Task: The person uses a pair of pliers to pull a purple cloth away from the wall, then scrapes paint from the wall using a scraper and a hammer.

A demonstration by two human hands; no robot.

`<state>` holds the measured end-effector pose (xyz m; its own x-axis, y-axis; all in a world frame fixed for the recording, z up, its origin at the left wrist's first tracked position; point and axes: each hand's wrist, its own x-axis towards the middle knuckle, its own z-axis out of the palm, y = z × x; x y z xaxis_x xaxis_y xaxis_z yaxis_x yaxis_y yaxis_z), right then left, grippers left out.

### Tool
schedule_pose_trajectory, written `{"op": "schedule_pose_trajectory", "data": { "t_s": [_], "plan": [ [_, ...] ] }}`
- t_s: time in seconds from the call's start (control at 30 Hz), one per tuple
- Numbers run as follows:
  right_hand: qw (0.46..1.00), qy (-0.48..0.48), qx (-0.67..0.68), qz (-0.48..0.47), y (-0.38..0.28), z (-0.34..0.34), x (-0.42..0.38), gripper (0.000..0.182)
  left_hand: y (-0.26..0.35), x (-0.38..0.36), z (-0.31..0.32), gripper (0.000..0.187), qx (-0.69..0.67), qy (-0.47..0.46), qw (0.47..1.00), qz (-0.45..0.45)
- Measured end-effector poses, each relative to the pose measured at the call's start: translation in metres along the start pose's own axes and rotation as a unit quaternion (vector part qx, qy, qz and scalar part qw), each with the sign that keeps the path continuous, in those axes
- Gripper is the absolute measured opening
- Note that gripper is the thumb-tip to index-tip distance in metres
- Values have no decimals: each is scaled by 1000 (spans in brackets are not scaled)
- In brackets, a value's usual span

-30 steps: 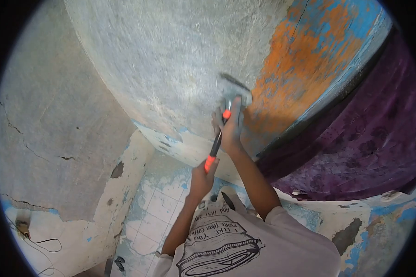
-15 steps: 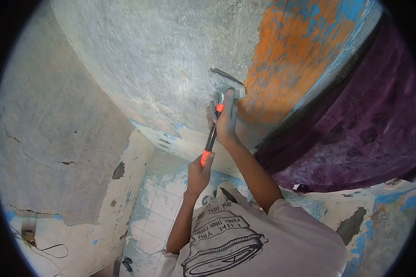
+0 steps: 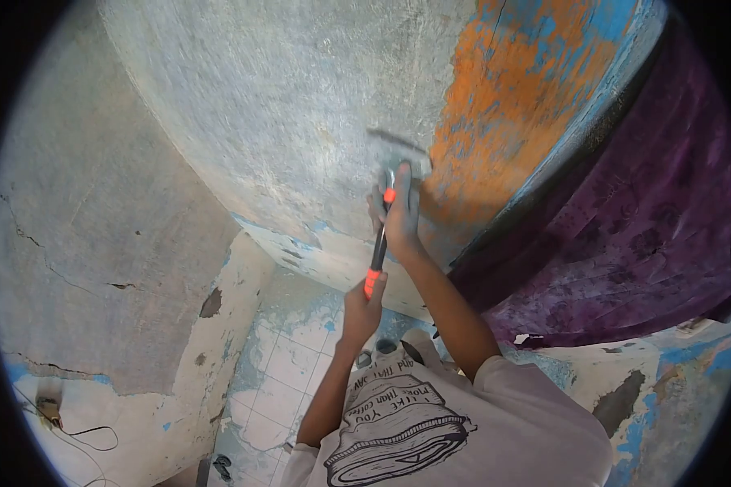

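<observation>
A long-handled wall scraper (image 3: 380,247), black with orange grip sections, reaches up to the wall. Its wide blade (image 3: 402,152) is blurred and lies at the wall, close to the border between bare grey plaster and orange paint (image 3: 495,105). My right hand (image 3: 402,215) is closed around the upper part of the handle, just below the blade, with grey dust on the fingers. Lower down, my left hand (image 3: 363,311) wraps round the orange end of the handle.
A purple patterned cloth (image 3: 625,235) hangs to the right. On the left stands a cracked grey wall (image 3: 97,243); a socket with loose wires (image 3: 50,412) is at lower left. Dust and paint flakes cover the tiled floor (image 3: 280,373).
The scraper and both hands have shifted slightly down the wall and to the right. My left hand has moved right, so the handle stands more upright. Both hands keep their hold.
</observation>
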<state>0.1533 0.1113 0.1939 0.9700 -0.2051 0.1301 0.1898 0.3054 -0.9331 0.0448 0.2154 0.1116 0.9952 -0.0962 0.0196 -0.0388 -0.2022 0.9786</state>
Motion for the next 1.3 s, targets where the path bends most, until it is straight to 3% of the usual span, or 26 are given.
{"op": "schedule_pose_trajectory", "data": {
  "t_s": [0.13,0.2,0.3,0.47,0.6,0.73,0.87,0.93,1.07,1.13,1.23,1.3],
  "plan": [
    [1000,-22,-6,-18,8,-10,-6,59,-14,-11,13,44,0,2,999,-46],
    [1000,-23,-8,-13,-3,-8,-1,59,-1,-6,10,43,3,24,1000,-4],
    [1000,-11,22,6,-29,9,6,60,21,5,-3,42,7,15,1000,-8],
    [1000,7,-3,15,13,-10,-5,63,-11,-8,5,43,13,25,1000,-7],
    [999,-15,22,20,-8,-1,3,62,7,-1,2,43,27,45,998,34],
    [998,-19,60,-20,-26,17,13,61,32,11,-20,42,42,14,999,4],
    [1000,1,12,14,11,2,-2,60,-4,-4,-7,44,30,38,999,18],
    [1000,-9,6,9,5,2,-3,60,-2,-9,-3,44,56,16,998,-15],
    [1000,28,-2,-5,-46,12,7,59,39,10,-6,45,18,14,1000,8],
    [996,-49,46,-60,-64,13,16,58,56,20,-9,45,20,5,999,28],
    [996,-31,27,-79,-45,11,14,56,45,18,-7,46,11,12,999,35],
    [995,-16,-3,-94,-18,3,4,55,2,5,8,47,19,29,999,24]
  ]
}}
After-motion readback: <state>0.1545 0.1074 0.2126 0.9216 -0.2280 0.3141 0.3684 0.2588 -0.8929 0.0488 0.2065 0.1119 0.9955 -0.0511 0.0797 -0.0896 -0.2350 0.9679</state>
